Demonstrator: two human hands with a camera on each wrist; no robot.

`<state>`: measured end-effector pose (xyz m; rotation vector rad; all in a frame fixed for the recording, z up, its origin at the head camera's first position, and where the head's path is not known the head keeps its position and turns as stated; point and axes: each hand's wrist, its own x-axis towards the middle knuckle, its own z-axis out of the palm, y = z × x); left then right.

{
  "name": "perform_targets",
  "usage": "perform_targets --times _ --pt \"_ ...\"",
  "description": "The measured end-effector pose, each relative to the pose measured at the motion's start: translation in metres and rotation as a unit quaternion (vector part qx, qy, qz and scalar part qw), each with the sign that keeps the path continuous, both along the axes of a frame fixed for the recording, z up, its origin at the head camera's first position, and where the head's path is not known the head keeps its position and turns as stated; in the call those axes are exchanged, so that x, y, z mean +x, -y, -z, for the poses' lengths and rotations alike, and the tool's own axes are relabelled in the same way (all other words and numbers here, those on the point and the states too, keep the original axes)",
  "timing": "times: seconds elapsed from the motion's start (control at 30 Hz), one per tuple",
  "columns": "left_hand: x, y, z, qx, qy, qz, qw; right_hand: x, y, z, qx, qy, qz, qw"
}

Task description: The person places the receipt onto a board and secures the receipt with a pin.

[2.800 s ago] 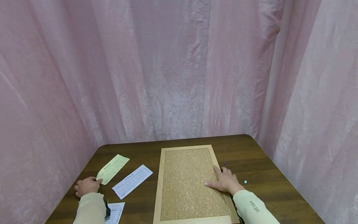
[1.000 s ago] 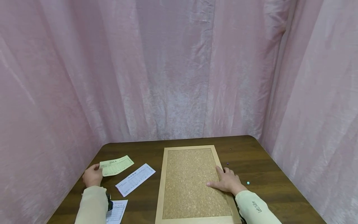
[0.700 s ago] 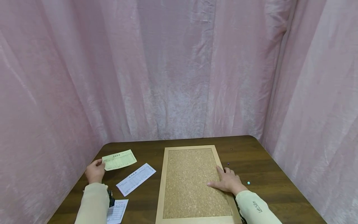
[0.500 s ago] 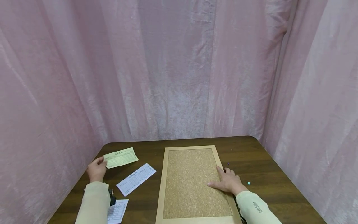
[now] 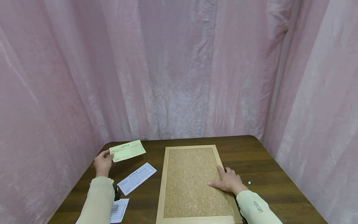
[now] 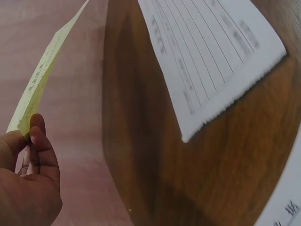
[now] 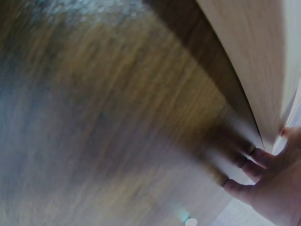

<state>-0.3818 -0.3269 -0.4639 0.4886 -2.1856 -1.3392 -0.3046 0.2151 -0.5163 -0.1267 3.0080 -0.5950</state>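
My left hand (image 5: 103,162) pinches the left end of a yellow printed form slip (image 5: 127,151), raised over the far left of the table. In the left wrist view the slip (image 6: 40,75) stands nearly edge-on, caught between thumb and fingers. My right hand (image 5: 227,181) rests over the right edge of a wood-framed corkboard (image 5: 195,186), its thumb on the cork and the other fingers out over the frame. From the right wrist, the fingertips (image 7: 237,188) reach down at the tabletop beside the frame (image 7: 254,61).
A white form slip (image 5: 137,178) lies left of the corkboard. Another white slip (image 5: 118,211) is partly hidden under my left sleeve. Right of the board on the brown table (image 5: 268,193) are a light-blue pin (image 5: 249,183), a purple pin (image 5: 229,163) and a tiny dark item (image 5: 232,148).
My left hand has picked the yellow slip up off the table and carried it up and to the right, turning it more level. My right hand stays on the corkboard.
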Motion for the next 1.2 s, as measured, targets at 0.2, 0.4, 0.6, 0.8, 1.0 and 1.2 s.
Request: perform_targets --times 0.2,0.4,0.6,0.8,1.0,1.2 --pt "-0.004 -0.017 -0.011 -0.011 -0.006 0.021 0.9997 0.000 0.000 0.000 0.002 -0.001 0.000 1.000" --pt "-0.010 -0.034 -0.020 0.008 -0.024 0.044 0.9987 0.000 0.000 0.001 0.003 -0.001 -0.001 1.000" --pt "-0.018 -0.053 -0.028 0.034 -0.036 0.075 0.9959 -0.001 0.000 0.001 0.004 0.000 -0.001 1.000" --pt "-0.027 -0.080 -0.035 0.034 -0.035 0.094 0.9943 -0.002 0.000 0.000 0.005 0.000 0.000 1.000" --pt "-0.032 -0.110 -0.037 0.042 -0.028 0.125 0.9909 -0.001 -0.001 -0.002 -0.003 0.001 0.001 1.000" --pt "-0.036 -0.138 -0.035 0.067 -0.036 0.150 0.9857 -0.001 -0.001 -0.002 -0.006 0.004 0.003 1.000"
